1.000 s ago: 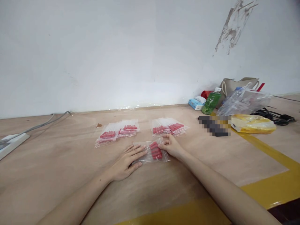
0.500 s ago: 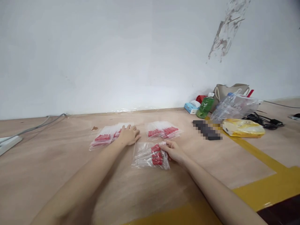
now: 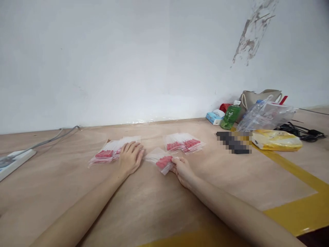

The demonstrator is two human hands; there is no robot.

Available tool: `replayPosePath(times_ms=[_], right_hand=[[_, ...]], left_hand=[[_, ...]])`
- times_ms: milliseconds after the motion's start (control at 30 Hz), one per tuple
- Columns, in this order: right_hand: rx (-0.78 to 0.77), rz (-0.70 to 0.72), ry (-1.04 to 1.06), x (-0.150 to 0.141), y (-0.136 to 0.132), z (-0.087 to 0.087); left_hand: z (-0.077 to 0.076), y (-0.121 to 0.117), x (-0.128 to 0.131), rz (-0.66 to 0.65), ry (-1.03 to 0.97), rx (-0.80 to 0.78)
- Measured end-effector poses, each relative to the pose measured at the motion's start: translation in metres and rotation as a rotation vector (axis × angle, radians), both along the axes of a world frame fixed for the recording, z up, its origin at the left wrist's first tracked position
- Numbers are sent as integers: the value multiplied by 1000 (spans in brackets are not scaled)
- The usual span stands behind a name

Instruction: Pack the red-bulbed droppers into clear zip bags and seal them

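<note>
My right hand (image 3: 183, 170) pinches the right edge of a clear zip bag (image 3: 161, 161), which holds several slim pieces with red ends. The bag is tilted, just in front of the gap between two groups of similar bags. My left hand (image 3: 130, 157) lies flat, fingers stretched out, on the right part of the left group of bags (image 3: 104, 153), hiding some of them. The right group of bags (image 3: 183, 142) lies overlapped behind the held bag, with red ends towards me.
At the right stand a blue tissue pack (image 3: 215, 117), a green bottle (image 3: 230, 116), a clear plastic bag (image 3: 267, 115), a beige bag (image 3: 246, 97), a yellow packet (image 3: 276, 140) and black cables (image 3: 299, 131). A white power strip (image 3: 19, 163) lies at the left. Yellow tape (image 3: 295, 209) crosses the brown surface (image 3: 133, 212).
My left hand has slid left and towards me, and the left bags have shifted left with it. My right hand has moved the held bag slightly, turning it away from flat-on.
</note>
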State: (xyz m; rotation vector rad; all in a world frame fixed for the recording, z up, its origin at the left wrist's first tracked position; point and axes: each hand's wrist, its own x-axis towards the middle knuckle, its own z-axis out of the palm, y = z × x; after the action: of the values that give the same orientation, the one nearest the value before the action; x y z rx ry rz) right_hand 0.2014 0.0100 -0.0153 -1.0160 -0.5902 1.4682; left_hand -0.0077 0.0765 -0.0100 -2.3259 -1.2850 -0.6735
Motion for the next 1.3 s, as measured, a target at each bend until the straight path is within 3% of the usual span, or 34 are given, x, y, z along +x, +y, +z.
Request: replayPosePath(times_ms=[133,233,333,433,567,700,967,1133,1300], right_hand=[[16,153,-76,-16,8,3],[95,113,-473,-7,10,-5],[548,49,-1063,15,12,-11],[1029,120,-1527,33,20,-8],[1371,145,-1903,43,36,-3],[1424,55,-1959,42,47,-7],[1329,-8,-1856,36,49,-15],[1352,5,-1810,39,49,-13],[1382,6,-1886,41,50,-12]], left_hand=[[-1,-37,2,-350,-107,-172],[-1,-50,4,-389,-122,-326],[-2,-44,5,-413,-117,-398],[-3,-31,8,-472,-95,-421],[-5,-19,10,-483,-121,-319],[-12,-17,3,-435,-151,-135],[-25,-10,1,-341,-70,45],[-30,-5,1,-339,-27,71],[-23,-10,-1,-326,10,74]])
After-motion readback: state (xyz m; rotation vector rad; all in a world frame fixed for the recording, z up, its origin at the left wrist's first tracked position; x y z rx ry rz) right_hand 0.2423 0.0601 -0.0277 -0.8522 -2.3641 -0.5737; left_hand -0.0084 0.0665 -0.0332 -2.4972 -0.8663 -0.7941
